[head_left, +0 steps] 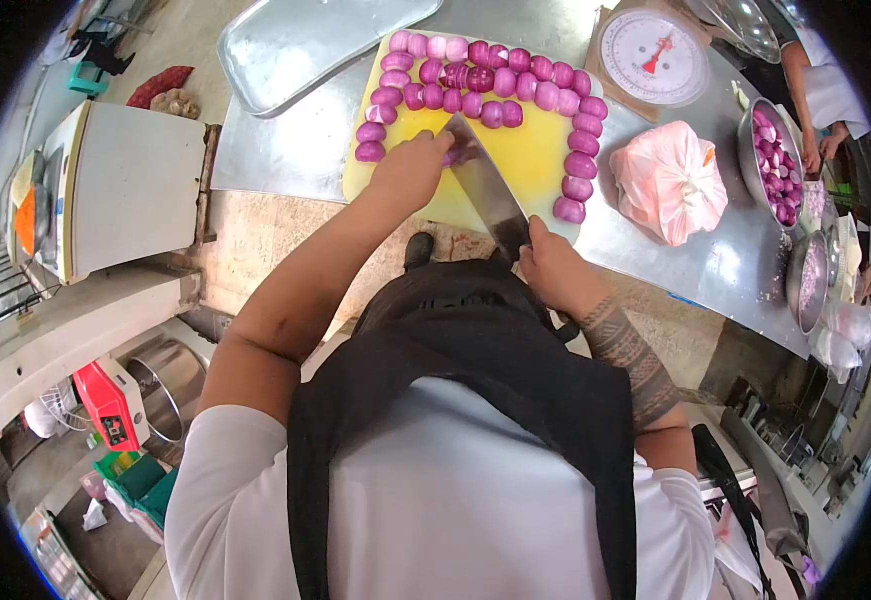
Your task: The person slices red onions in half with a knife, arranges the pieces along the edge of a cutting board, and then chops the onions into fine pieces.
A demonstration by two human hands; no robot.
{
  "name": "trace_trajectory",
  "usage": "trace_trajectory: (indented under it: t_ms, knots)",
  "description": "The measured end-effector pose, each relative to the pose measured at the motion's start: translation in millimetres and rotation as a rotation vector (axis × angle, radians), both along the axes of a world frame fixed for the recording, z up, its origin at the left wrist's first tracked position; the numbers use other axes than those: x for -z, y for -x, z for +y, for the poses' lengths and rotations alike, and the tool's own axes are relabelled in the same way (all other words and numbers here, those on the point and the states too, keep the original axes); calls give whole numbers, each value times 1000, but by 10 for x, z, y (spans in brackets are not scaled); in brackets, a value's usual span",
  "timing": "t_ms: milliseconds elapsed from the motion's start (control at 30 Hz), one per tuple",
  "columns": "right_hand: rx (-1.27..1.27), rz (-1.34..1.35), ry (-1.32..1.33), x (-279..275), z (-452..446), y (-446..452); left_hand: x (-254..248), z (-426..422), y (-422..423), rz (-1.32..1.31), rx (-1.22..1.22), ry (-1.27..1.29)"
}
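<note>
My right hand (pixel 561 268) is closed around the handle of a wide-bladed kitchen knife (pixel 488 188). The blade slants up and left over the yellow cutting board (pixel 531 165). At the blade's upper end, my left hand (pixel 411 172) has its fingers closed on a red onion (pixel 452 157), mostly hidden by the fingers and knife. Peeled red onions (pixel 511 85) stand in rows along the board's left, far and right sides. A few of those in the inner row show cut lines.
A metal tray (pixel 306 50) lies beyond the board at left. Right of it are a dial scale (pixel 653 57), a tied plastic bag (pixel 668 185) and a metal bowl of red onions (pixel 778 165). Another person's hands (pixel 824 145) are near that bowl.
</note>
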State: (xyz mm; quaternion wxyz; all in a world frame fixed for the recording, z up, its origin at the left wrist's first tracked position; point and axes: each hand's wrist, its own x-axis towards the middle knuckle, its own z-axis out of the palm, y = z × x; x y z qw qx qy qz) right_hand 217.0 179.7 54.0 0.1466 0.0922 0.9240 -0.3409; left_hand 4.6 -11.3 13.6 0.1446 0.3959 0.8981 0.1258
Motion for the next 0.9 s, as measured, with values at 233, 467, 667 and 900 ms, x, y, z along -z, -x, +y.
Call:
trace_trajectory:
  t_ms: [233, 467, 667, 900]
  knots:
    - [73, -21, 38, -23, -55, -39, 77, -43, 7, -12, -15, -35]
    - [73, -82, -62, 9, -182, -59, 102, -59, 13, -38, -32, -82]
    - [59, -70, -109, -51, -256, -73, 152, -95, 34, -62, -46, -133]
    - [85, -101, -99, -184, -304, -46, 179, -158, 50, -53, -25, -204]
